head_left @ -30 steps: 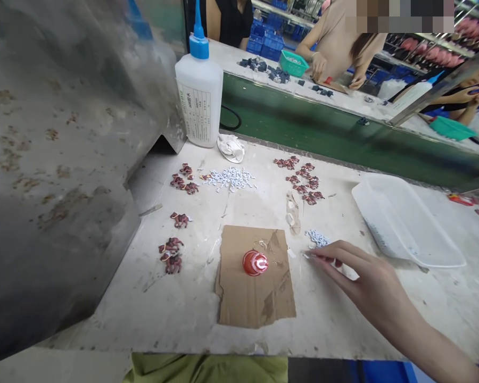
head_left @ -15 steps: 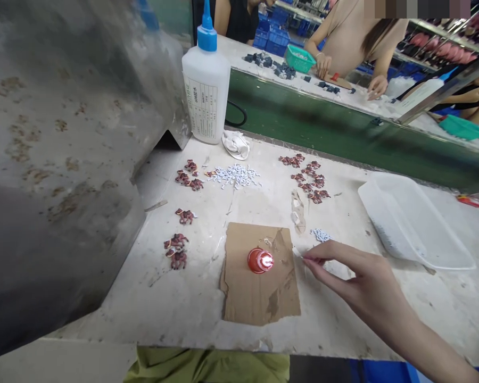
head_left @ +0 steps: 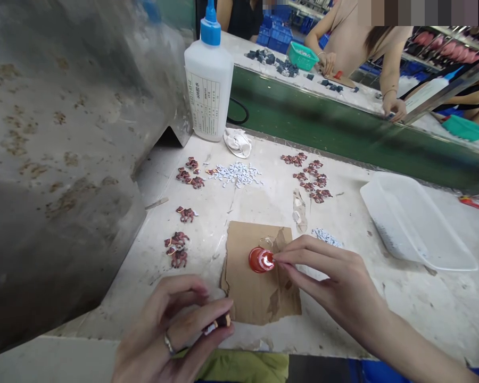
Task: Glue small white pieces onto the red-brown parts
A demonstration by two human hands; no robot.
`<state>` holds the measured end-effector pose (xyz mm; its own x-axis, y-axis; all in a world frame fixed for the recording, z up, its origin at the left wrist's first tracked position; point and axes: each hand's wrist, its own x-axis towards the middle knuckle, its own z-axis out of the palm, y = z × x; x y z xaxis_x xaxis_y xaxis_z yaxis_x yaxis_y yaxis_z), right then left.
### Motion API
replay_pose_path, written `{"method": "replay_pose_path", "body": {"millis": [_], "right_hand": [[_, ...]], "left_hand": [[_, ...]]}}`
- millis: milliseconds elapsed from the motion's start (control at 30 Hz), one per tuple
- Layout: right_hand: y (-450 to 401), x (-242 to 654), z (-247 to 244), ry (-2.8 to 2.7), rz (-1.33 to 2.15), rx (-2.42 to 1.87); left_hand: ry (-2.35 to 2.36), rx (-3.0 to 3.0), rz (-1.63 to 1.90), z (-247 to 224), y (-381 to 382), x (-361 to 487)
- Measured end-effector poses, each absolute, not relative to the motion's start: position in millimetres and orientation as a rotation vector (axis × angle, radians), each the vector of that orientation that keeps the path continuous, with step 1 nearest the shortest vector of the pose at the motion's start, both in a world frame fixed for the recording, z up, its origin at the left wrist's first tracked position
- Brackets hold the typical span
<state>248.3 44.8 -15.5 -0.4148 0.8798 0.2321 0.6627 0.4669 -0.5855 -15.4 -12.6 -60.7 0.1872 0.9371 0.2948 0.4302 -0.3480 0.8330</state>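
Note:
Between the thumb and finger of my left hand (head_left: 179, 330) is a small dark figurine (head_left: 222, 321) with white and orange parts, near the table's front edge. My right hand (head_left: 331, 271) is pinched at the right rim of a small red cup (head_left: 259, 259); whatever its fingertips hold is too small to make out. The cup stands on a piece of brown cardboard (head_left: 259, 303). A heap of tiny white pieces (head_left: 238, 174) lies farther back, and a smaller white heap (head_left: 325, 237) is just behind my right hand.
Brown figurines (head_left: 187, 214) lie at left, others (head_left: 317, 196) at back right. A glue bottle (head_left: 209, 90) stands behind, beside crumpled white material (head_left: 238, 142). A metal housing (head_left: 64, 186) fills the left; a white tray (head_left: 415, 223) lies right. Across the divider (head_left: 303, 106), a person works.
My left hand has come into view with the figurine. My right hand has moved left to the red cup. Across the divider, a person's hand has moved right.

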Motion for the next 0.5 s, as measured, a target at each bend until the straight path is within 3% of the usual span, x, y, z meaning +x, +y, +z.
{"method": "replay_pose_path", "body": {"millis": [500], "right_hand": [[22.8,226.3,-7.3,-1.881,0.766,-1.118]], "left_hand": [[1.319,1.632,1.204,-52.3,-10.7,19.4]]}}
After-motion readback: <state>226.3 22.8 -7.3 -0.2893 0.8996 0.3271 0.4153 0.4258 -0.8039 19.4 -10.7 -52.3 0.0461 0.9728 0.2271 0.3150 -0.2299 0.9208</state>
